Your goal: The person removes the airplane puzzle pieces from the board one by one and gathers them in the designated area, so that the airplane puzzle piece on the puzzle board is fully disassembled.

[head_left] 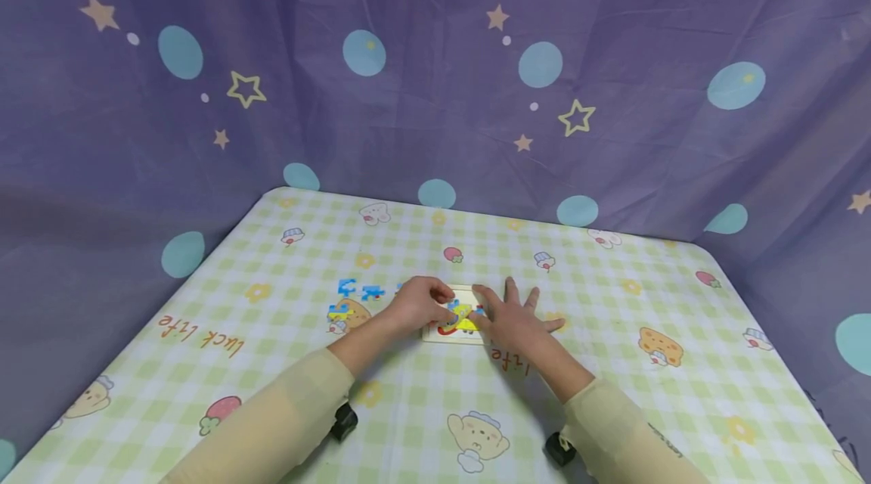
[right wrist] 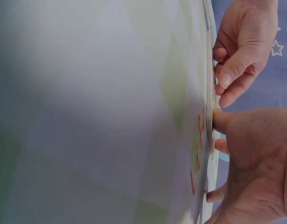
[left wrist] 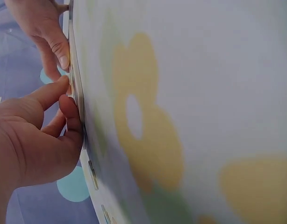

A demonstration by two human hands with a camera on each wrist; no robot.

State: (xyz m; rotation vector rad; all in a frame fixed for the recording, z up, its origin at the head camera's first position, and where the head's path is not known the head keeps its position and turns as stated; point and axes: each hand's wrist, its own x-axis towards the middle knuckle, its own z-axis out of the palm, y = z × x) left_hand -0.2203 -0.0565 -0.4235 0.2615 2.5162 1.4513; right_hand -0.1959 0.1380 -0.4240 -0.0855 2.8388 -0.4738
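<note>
The board [head_left: 466,293] is lying about midway between the left and right edges of the table [head_left: 401,431], holding yellow pieces [head_left: 468,324]. The left hand [head_left: 416,304] is bending its fingers over the board's left side; whether its grip is pinching a piece, I cannot tell. The right hand [head_left: 513,324] is spreading its fingers wide, its grip holding nothing, the thumb touching the board's pieces. Loose blue pieces [head_left: 371,293] are lying nearer the table's left edge. A purple curtain [head_left: 435,91] is hanging beyond the far edge.
</note>
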